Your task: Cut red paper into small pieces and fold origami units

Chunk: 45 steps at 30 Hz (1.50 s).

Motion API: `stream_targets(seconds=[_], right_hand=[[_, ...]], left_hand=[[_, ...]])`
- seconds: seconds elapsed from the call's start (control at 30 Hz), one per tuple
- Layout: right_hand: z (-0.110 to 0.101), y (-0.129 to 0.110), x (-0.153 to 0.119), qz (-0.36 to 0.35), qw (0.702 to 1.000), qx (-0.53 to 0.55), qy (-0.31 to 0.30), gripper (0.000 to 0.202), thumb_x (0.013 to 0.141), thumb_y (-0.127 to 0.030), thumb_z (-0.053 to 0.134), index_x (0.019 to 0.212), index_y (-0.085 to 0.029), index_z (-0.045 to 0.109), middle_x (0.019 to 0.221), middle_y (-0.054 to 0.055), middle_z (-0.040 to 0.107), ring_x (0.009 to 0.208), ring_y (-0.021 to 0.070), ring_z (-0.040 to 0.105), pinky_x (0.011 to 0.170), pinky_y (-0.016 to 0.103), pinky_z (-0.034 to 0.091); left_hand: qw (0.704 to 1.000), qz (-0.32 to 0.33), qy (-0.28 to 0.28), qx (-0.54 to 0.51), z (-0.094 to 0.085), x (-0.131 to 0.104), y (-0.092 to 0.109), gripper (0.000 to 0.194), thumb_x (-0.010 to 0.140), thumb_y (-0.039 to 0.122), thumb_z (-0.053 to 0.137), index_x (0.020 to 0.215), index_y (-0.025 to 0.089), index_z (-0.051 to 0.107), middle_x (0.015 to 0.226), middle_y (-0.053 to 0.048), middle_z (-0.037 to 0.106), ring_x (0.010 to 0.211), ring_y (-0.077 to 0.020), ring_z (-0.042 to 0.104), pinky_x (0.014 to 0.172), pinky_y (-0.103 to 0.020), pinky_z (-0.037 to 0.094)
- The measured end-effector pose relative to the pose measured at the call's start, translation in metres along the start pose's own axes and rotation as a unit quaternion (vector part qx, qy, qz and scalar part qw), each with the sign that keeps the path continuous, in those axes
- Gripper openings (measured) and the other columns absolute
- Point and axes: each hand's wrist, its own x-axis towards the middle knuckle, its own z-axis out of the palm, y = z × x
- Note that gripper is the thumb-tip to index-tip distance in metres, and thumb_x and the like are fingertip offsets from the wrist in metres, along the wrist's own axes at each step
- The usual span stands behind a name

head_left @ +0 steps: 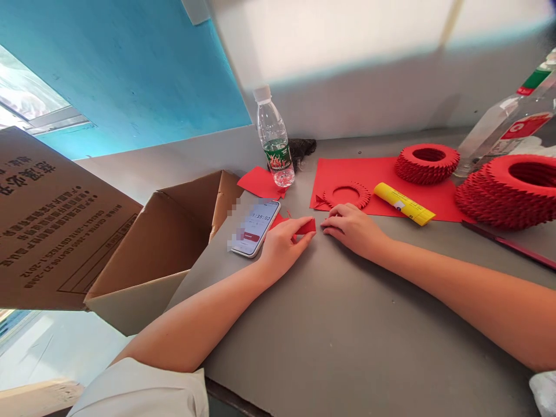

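Between the thumb and fingers of my left hand [284, 243] is a small folded piece of red paper [307, 227]. My right hand [356, 231] rests just to its right, fingers curled together, with a small gap to the paper. Whether those fingertips hold anything is too small to tell. Beyond my right hand, a flat ring of folded red paper pieces [362, 196] lies on a red sheet [347, 171]. A yellow glue tube [403, 204] lies beside the ring. More red paper [260, 180] lies past my left hand, partly behind a bottle.
A phone [255, 229] showing a timer lies left of my left hand. A clear bottle [278, 145] stands behind. Stacked red paper rings [428, 165], a larger stack [512, 194], a dark red stick-like tool [516, 246] and a big bottle [508, 130] are right. An open cardboard box [143, 289] adjoins the table.
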Motion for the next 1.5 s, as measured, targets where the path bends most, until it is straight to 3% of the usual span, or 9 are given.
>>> stream_targets(seconds=[0.37, 0.57, 0.67, 0.77, 0.83, 1.1, 1.33, 1.5], right_hand=[[0.001, 0.008, 0.005, 0.019, 0.998, 0.057, -0.022, 0.018, 0.08, -0.018, 0.05, 0.092, -0.016, 0.063, 0.087, 0.01, 0.062, 0.085, 0.0217, 0.054, 0.073, 0.033, 0.043], [-0.005, 0.004, 0.002, 0.013, 0.996, 0.084, 0.029, 0.022, 0.082, -0.019, 0.044, 0.083, -0.017, 0.066, 0.084, 0.009, 0.065, 0.081, 0.022, 0.058, 0.071, 0.034, 0.044], [-0.011, -0.006, 0.0, 0.071, 0.969, 0.229, 0.059, 0.016, 0.082, -0.025, 0.047, 0.087, -0.019, 0.06, 0.08, 0.005, 0.064, 0.073, 0.017, 0.06, 0.065, 0.031, 0.048], [-0.014, -0.014, 0.0, 0.117, 0.916, 0.383, 0.038, 0.017, 0.079, -0.033, 0.05, 0.09, -0.02, 0.054, 0.075, 0.002, 0.06, 0.067, 0.0146, 0.061, 0.056, 0.027, 0.051], [-0.015, -0.017, 0.0, 0.125, 0.894, 0.43, 0.025, 0.019, 0.077, -0.035, 0.053, 0.088, -0.02, 0.053, 0.075, 0.001, 0.059, 0.067, 0.0146, 0.061, 0.055, 0.028, 0.052], [-0.015, -0.019, -0.001, 0.125, 0.883, 0.453, 0.016, 0.018, 0.076, -0.035, 0.056, 0.087, -0.02, 0.053, 0.075, 0.001, 0.058, 0.066, 0.0134, 0.06, 0.056, 0.028, 0.053], [-0.017, -0.018, -0.001, 0.146, 0.852, 0.503, -0.012, 0.019, 0.075, -0.033, 0.057, 0.089, -0.02, 0.052, 0.076, 0.001, 0.057, 0.065, 0.0126, 0.06, 0.059, 0.03, 0.055], [-0.018, -0.018, 0.0, 0.151, 0.845, 0.514, 0.01, 0.019, 0.075, -0.032, 0.058, 0.089, -0.02, 0.053, 0.076, 0.0, 0.057, 0.064, 0.0118, 0.059, 0.06, 0.03, 0.055]], left_hand=[[1.0, 0.015, -0.008, 0.0, 0.001, 0.001, -0.001, 0.029, 0.08, 0.029, 0.055, 0.107, 0.02, 0.059, 0.083, -0.002, 0.064, 0.063, -0.0108, 0.052, 0.061, -0.023, 0.045], [1.0, 0.02, -0.01, -0.011, 0.0, 0.001, -0.001, 0.031, 0.08, 0.026, 0.056, 0.111, 0.02, 0.057, 0.084, -0.002, 0.064, 0.064, -0.0102, 0.051, 0.063, -0.022, 0.045], [0.999, 0.012, -0.01, -0.028, -0.001, 0.001, 0.002, 0.028, 0.08, 0.023, 0.055, 0.107, 0.02, 0.058, 0.084, -0.002, 0.063, 0.067, -0.0103, 0.052, 0.058, -0.02, 0.045], [0.999, 0.008, -0.005, -0.049, -0.001, 0.001, 0.004, 0.026, 0.079, 0.022, 0.055, 0.105, 0.02, 0.059, 0.083, -0.002, 0.063, 0.07, -0.0108, 0.054, 0.056, -0.019, 0.045], [0.998, 0.01, -0.003, -0.059, -0.001, 0.002, 0.005, 0.026, 0.079, 0.022, 0.055, 0.104, 0.02, 0.06, 0.083, -0.002, 0.063, 0.071, -0.0112, 0.054, 0.054, -0.018, 0.045], [0.997, 0.034, 0.01, -0.064, 0.0, 0.002, 0.006, 0.025, 0.077, 0.021, 0.056, 0.102, 0.019, 0.061, 0.081, -0.002, 0.063, 0.068, -0.0102, 0.054, 0.054, -0.018, 0.045], [0.998, 0.032, 0.007, -0.062, 0.0, 0.001, 0.005, 0.025, 0.078, 0.02, 0.056, 0.103, 0.018, 0.06, 0.08, -0.002, 0.062, 0.067, -0.0095, 0.052, 0.053, -0.017, 0.044], [0.998, 0.032, 0.009, -0.053, 0.001, 0.001, 0.005, 0.026, 0.077, 0.019, 0.056, 0.103, 0.019, 0.06, 0.08, -0.002, 0.063, 0.067, -0.01, 0.053, 0.054, -0.018, 0.045]])
